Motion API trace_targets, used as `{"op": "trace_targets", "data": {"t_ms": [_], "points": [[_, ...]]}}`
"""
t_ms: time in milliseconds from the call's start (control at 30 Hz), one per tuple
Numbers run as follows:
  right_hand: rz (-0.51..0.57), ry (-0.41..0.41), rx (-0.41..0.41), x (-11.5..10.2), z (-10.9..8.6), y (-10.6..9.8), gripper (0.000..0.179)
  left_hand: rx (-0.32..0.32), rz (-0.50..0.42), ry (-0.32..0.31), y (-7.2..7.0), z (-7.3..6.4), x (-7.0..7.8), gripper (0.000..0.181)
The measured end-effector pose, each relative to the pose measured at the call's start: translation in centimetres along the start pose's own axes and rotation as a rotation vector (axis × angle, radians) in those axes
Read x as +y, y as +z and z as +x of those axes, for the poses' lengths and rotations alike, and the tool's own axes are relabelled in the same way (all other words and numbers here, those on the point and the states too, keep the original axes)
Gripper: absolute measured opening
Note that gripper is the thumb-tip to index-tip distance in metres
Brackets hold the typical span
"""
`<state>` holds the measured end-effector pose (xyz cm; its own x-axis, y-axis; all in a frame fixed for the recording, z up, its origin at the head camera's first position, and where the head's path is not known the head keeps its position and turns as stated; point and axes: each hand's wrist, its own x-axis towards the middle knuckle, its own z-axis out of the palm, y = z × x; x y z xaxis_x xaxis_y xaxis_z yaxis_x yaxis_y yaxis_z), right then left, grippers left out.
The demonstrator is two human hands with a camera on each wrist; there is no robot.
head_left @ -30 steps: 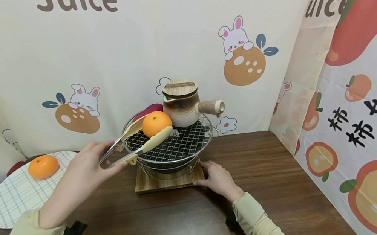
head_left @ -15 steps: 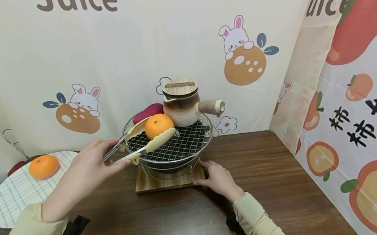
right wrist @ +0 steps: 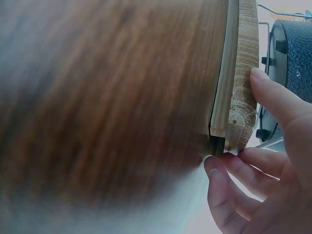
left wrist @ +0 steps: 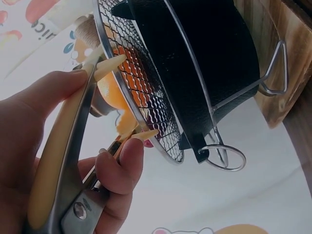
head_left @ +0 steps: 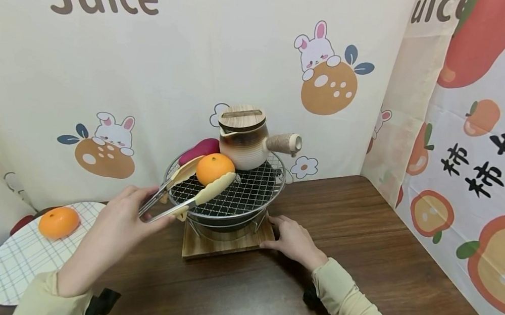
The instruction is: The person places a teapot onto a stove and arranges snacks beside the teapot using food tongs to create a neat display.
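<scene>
My left hand (head_left: pixel 122 223) holds metal tongs (left wrist: pixel 73 131) with cream tips, thumb on one arm and curled fingers on the other. The tips stand on either side of an orange (head_left: pixel 215 169), which is over the wire grill rack (head_left: pixel 248 197); whether they still press it I cannot tell. Behind the orange lie a purple sweet potato-like piece (head_left: pixel 203 150) and a clay teapot (head_left: pixel 244 146) with a wooden lid and a wrapped side handle. My right hand (head_left: pixel 293 240) grips the right corner of the wooden board (head_left: pixel 221 248) under the stove, thumb on its upper side.
At the left, a second orange (head_left: pixel 59 223) rests on an oval board with a checked cover (head_left: pixel 18 262). A dark red thing (head_left: pixel 21 225) shows partly behind it. The black stove (left wrist: pixel 204 53) stands on the wooden board. Printed cloth walls (head_left: pixel 190 45) border the brown table (head_left: pixel 346 222).
The orange and tongs have shifted slightly right and down toward the rack, mostly in the first half second. The tongs' tips look a little wider apart. My right hand keeps its place.
</scene>
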<state>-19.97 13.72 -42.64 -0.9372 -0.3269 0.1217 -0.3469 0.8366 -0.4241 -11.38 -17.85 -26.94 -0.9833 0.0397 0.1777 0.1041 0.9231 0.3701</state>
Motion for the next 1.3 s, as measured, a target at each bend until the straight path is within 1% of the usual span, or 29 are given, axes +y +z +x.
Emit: {"op": "trace_targets", "data": {"t_ms": [267,400,600,700,800,900,1067,1200,1300], "points": [[0.002,0.0,-0.001,-0.1,0.0,0.0,0.074,0.015,-0.005,-0.002,-0.1,0.0,0.0,0.07],[0.001,-0.004,-0.001,-0.1,0.0,0.0,0.074,0.03,-0.035,-0.005,-0.3,-0.2,-0.1,0.07],[-0.003,-0.01,-0.001,-0.1,0.1,0.0,0.073,0.047,-0.067,-0.009,-0.6,-0.6,-1.0,0.073],[-0.002,-0.008,-0.004,-0.1,0.1,0.0,0.074,0.048,-0.065,-0.023,-0.7,-0.8,-1.5,0.077],[0.002,0.0,-0.007,-0.1,0.1,0.0,0.074,0.064,-0.064,-0.032,-0.7,-1.1,-2.0,0.078],[0.003,0.006,-0.01,-0.1,0.0,-0.1,0.074,0.105,-0.07,-0.03,-0.7,-1.3,-2.7,0.078],[0.002,0.008,-0.014,-0.1,0.0,-0.1,0.075,0.218,-0.093,-0.022,-0.9,-2.0,-3.9,0.073],[-0.003,0.007,-0.017,-0.1,0.0,-0.1,0.075,0.279,-0.085,-0.062,-1.1,-2.6,-5.0,0.072],[-0.003,0.011,-0.021,-0.1,0.0,0.0,0.075,0.307,-0.074,-0.097,-1.4,-2.9,-5.9,0.073]]}}
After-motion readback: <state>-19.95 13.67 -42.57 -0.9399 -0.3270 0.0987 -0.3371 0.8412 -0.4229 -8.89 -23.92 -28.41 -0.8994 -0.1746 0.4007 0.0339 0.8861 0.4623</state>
